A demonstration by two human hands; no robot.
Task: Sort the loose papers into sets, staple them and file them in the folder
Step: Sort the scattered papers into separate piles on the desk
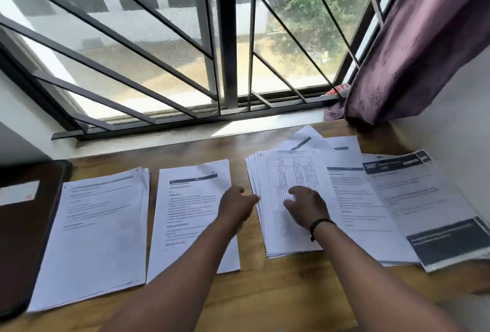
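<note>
While both hands reach forward over the table (pixel 265 286), the thing that matters is the stack with the printed grid (pixel 289 199), which lies directly under the right hand (pixel 305 208). Its long axis runs away from the person toward the window, slightly leaned to the left, and its sheets are fanned at the left edge, so they are not squared. The right hand rests on the middle of the top sheet; its fingers (pixel 293 200) are loosely curled and point left, and I cannot tell if they pinch a sheet or only press it. The left hand (pixel 237 204) is at the gap between this stack and the middle set (pixel 191 212), its fingers bent and close to the fanned left edge, holding nothing that I can see. So the right hand is the nearer one to the top sheet, and the left is nearer to the two sorted sets.

The far-left set (pixel 98 231) lies beside a dark folder (pixel 23 239). Right of the grid stack, more loose papers (pixel 371 212) overlap each other at different angles. In my judgement the sorting is not finished, and no stapler is visible.
</note>
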